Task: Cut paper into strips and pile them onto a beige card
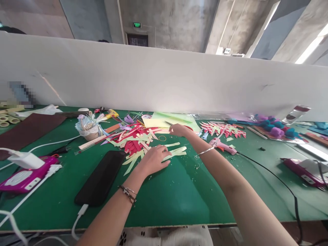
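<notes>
My left hand (156, 159) lies low over the green table, its fingers apart and touching pale green paper strips (179, 152). Farther forward, my right hand (179, 130) has its fingers curled over a pair of scissors. The dark blade (168, 123) of the scissors points left, and a red handle (189, 127) shows behind the hand. Beneath the scissors are sheets of yellow and green paper (156, 122). A heap of red, pink and pale green paper strips (133, 143) lies left of both hands. Between the heap and my right hand sits a rubber band (162, 138).
A pink glue gun (222, 146) with a black cord lies right of my right forearm. Left are a black phone (101, 179) on a cable, a magenta power strip (28, 174) and a wrapped pot (89, 130). A white partition (164, 82) stands behind the table.
</notes>
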Demonstrator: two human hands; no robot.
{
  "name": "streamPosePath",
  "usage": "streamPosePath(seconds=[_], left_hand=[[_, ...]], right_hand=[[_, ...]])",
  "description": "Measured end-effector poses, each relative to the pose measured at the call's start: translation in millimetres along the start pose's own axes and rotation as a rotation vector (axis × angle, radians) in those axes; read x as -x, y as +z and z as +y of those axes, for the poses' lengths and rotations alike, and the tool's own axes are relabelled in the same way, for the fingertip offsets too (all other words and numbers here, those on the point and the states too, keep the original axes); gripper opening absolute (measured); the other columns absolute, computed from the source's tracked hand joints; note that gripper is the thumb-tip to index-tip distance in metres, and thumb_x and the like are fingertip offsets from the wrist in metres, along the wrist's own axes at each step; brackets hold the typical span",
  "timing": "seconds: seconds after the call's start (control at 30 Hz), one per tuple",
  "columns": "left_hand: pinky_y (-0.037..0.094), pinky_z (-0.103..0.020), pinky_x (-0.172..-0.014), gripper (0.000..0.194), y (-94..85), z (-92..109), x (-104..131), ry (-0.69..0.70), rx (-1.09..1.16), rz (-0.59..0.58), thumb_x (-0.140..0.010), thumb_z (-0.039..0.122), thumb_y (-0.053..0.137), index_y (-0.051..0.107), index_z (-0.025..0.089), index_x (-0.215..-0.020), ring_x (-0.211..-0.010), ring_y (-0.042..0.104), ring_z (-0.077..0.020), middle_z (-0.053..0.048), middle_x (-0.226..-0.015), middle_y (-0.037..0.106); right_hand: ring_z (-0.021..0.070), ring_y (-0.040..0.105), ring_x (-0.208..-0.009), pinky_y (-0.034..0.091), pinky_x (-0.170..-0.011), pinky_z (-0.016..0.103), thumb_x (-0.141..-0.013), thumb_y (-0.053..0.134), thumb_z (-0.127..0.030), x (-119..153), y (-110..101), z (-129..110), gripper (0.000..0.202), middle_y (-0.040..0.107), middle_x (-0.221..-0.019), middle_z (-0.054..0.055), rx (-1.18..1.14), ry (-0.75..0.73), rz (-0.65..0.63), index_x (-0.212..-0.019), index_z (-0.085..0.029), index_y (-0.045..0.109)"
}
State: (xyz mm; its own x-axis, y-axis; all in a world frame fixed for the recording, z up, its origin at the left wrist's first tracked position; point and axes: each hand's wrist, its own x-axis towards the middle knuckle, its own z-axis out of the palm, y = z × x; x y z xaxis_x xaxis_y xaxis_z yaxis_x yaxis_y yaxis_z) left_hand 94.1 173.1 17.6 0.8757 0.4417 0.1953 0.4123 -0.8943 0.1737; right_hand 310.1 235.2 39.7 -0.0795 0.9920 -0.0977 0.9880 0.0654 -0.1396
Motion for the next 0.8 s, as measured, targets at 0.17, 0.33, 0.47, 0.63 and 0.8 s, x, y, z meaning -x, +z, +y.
streamPosePath(seconds=[0.17, 0.33, 0.47, 0.63, 0.8], left_hand=[[0.037, -0.041, -0.095, 0.032, 16.7, 3.6, 1.1, 0.047, -0.07, -0.036, -0.082, 0.032, 0.051, 0.058, 0.02, -0.111, -0.107, 0.054, -0.0244, -0.007, -0.114, 0.059], [0.032, -0.041, -0.101, 0.029, 25.8, 0.2, -0.8, 0.022, -0.149, -0.035, -0.087, 0.032, 0.044, 0.055, 0.022, -0.112, -0.113, 0.05, -0.0223, -0.006, -0.123, 0.055], [0.03, -0.042, -0.102, 0.029, 29.3, -0.1, -3.0, 0.001, -0.171, -0.05, -0.089, 0.032, 0.041, 0.053, 0.022, -0.113, -0.113, 0.051, -0.0215, -0.006, -0.123, 0.055], [0.031, -0.043, -0.101, 0.028, 31.6, 0.1, -3.8, -0.006, -0.167, -0.044, -0.088, 0.031, 0.042, 0.054, 0.021, -0.111, -0.11, 0.052, -0.0221, -0.007, -0.12, 0.056], [0.032, -0.044, -0.101, 0.027, 32.4, 0.4, -4.1, -0.009, -0.13, -0.013, -0.087, 0.029, 0.045, 0.055, 0.02, -0.111, -0.107, 0.053, -0.0217, -0.006, -0.117, 0.057]], right_hand=[[0.0237, 0.048, -0.111, 0.045, -0.082, 0.033, -0.086, 0.05, -0.021, -32.6, 13.3, -27.3, 0.034, 0.049, -0.123, 0.013, 0.117, 0.008, 0.151, -0.12, -0.017, 0.049], [0.0197, 0.054, -0.102, 0.047, -0.084, 0.041, -0.087, 0.051, -0.032, -64.0, 27.5, -39.5, 0.032, 0.052, -0.119, 0.008, 0.186, 0.038, 0.2, -0.115, -0.017, 0.051], [0.0188, 0.055, -0.1, 0.047, -0.084, 0.04, -0.088, 0.05, -0.032, -77.2, 33.2, -40.2, 0.03, 0.053, -0.117, 0.008, 0.192, 0.018, 0.227, -0.114, -0.017, 0.052], [0.0183, 0.056, -0.097, 0.048, -0.082, 0.039, -0.087, 0.051, -0.032, -89.1, 29.8, -41.9, 0.031, 0.055, -0.115, 0.008, 0.135, 0.066, 0.262, -0.114, -0.016, 0.053], [0.0152, 0.058, -0.086, 0.049, -0.074, 0.034, -0.088, 0.05, -0.032, -94.4, 7.5, -36.8, 0.026, 0.059, -0.103, 0.006, -0.001, 0.178, 0.332, -0.106, -0.014, 0.056]])
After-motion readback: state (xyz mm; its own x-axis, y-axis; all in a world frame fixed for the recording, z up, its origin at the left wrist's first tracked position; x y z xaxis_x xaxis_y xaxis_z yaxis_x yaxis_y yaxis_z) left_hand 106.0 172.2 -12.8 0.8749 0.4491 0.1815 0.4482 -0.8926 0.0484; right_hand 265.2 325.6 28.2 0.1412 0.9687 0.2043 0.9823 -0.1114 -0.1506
